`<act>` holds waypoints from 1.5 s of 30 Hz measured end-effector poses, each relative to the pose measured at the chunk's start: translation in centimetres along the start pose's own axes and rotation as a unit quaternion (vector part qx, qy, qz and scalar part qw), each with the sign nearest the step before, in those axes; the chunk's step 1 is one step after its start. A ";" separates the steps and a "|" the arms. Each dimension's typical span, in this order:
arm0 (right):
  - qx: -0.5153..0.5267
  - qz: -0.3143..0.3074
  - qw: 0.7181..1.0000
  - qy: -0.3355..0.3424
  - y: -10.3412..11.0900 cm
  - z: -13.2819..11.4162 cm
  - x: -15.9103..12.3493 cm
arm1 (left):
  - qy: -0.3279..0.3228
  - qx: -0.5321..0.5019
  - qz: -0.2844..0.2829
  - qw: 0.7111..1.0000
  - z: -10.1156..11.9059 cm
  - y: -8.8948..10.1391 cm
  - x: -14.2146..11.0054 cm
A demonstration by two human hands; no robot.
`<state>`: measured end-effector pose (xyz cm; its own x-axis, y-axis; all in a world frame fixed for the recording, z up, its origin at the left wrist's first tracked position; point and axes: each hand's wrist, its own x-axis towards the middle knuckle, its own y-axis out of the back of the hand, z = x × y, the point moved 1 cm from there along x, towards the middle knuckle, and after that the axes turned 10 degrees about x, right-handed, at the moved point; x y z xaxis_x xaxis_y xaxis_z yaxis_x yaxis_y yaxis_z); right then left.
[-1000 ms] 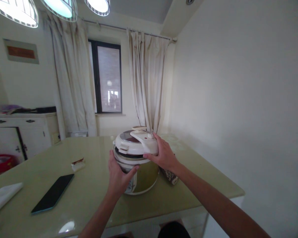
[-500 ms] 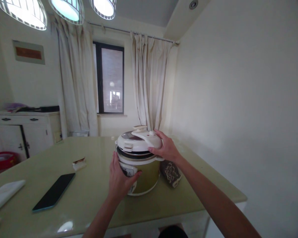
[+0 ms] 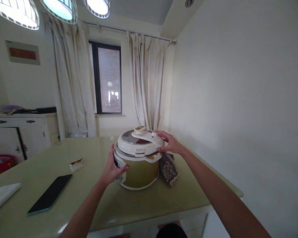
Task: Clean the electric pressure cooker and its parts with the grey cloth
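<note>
A round electric pressure cooker [image 3: 142,173] with a gold-green body and white trim stands on the table. Its white lid [image 3: 129,147], with a silvery top plate and a handle, rests slightly askew on the rim. My left hand [image 3: 111,170] wraps the cooker's left side by the control panel, thumb lying across the front. On the lid's right edge, my right hand [image 3: 171,143] grips with the thumb in front and fingers on top near the valve knob. A dark patterned cloth item [image 3: 169,168] lies against the cooker's right side.
On the green glossy tabletop [image 3: 94,191], a black phone [image 3: 51,195] lies left of my arm. Beyond it is a small white packet [image 3: 76,164]. A white flat object [image 3: 3,196] lies at the left edge. The wall [image 3: 238,99] stands close to the right.
The lid has turned, its front latch shifting right. The cooker's control panel has turned leftward with my left hand, and the dark gap under the lid has narrowed. The view has swung slightly right.
</note>
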<state>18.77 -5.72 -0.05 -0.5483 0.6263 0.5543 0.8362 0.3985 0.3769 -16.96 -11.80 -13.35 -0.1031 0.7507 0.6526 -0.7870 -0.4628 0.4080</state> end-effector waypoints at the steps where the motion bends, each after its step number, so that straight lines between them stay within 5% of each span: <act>1: 0.009 -0.006 1.000 -0.019 0.6 0.2 0.2 | 0.000 -0.005 -0.008 1.000 -0.4 0.1 0.2; 7: 0.020 -0.062 0.995 -0.070 3.1 0.3 1.8 | 0.033 -0.066 -0.078 0.994 -1.4 1.6 2.7; 11: 0.041 -0.092 0.989 -0.105 3.6 0.0 2.5 | 0.077 -0.062 -0.051 0.994 0.3 2.6 6.0; 15: 0.060 -0.078 0.990 -0.102 3.5 0.2 2.7 | 0.037 -0.046 -0.078 0.995 2.7 2.4 7.3; 24: 0.183 0.055 0.974 -0.126 2.7 4.5 2.3 | 0.034 -0.019 0.060 0.997 4.7 1.6 3.7; 29: 0.215 0.140 0.955 -0.149 1.3 5.8 3.1 | 0.004 0.035 0.077 0.996 5.8 1.6 2.2; 36: 0.173 0.229 0.949 -0.128 -0.8 8.3 6.4 | -0.038 0.110 0.114 0.987 6.7 1.4 0.8; 45: 0.059 0.285 0.949 -0.122 -1.9 9.0 6.4 | 0.017 0.060 0.145 0.987 6.2 -2.3 -0.8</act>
<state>13.82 3.59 -3.86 0.0017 0.8930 0.4500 0.9996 0.0111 -0.0258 -11.27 -14.23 -10.81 -0.3362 0.5923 0.7322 -0.6434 -0.7122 0.2807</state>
